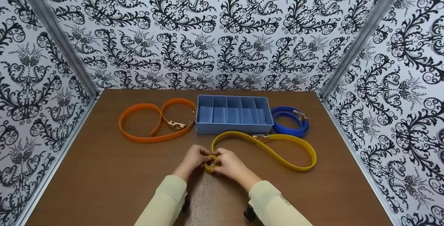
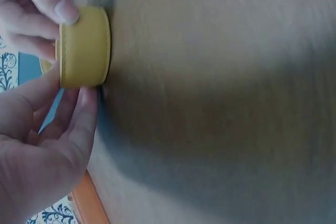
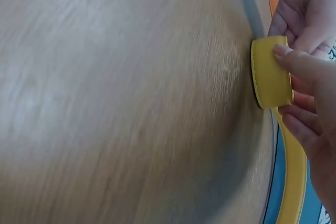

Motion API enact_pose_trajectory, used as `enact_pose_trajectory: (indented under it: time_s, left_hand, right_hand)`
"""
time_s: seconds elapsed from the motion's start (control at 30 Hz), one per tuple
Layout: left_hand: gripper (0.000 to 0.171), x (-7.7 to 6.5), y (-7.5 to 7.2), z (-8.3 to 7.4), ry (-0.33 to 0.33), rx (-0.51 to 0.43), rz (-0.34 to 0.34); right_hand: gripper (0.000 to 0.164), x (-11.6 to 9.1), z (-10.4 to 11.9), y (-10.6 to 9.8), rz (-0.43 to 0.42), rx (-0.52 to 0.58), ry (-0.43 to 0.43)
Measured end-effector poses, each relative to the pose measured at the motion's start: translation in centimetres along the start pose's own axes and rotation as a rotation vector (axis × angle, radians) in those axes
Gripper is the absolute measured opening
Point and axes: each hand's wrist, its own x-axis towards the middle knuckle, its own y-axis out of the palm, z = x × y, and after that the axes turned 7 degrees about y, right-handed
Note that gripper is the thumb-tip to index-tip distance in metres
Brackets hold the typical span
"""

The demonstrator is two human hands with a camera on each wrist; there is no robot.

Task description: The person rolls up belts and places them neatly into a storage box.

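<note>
Both sleeves (image 1: 164, 194) slant inward, with the left grip (image 1: 193, 158) and right grip (image 1: 233, 165) facing each other, fingers bent, each pinching the rolled-up end of the yellow belt (image 1: 274, 154) held between them; its loose loop lies on the tabletop (image 1: 104, 177) beyond and right of them. The head view's lower edge cuts the sleeves off, some fingertips hide behind the roll, and its inner turns are hard to make out
</note>
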Motion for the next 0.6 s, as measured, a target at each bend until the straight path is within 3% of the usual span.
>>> enact_pose_trajectory:
  time_s: [0.17, 0.3, 0.37, 0.6]
  left_hand:
    - [0.015, -0.4, 0.7, -0.2, -0.036, 0.032, -0.091]
    - [0.032, -1.0, 1.2, -0.7, -0.12, 0.039, -0.16]
    - [0.032, -1.2, 1.4, -0.9, -0.151, 0.047, -0.185]
    - [0.02, -1.4, 1.6, -0.9, -0.152, 0.086, -0.221]
  right_hand:
    - [0.016, 0.0, 0.5, 0.8, -0.087, -0.022, 0.015]
    - [0.016, -0.1, 0.8, 1.2, -0.14, -0.043, 0.03]
    - [0.015, -0.1, 0.9, 1.2, -0.154, -0.054, 0.048]
    - [0.019, -0.2, 0.7, 0.3, -0.085, -0.084, 0.062]
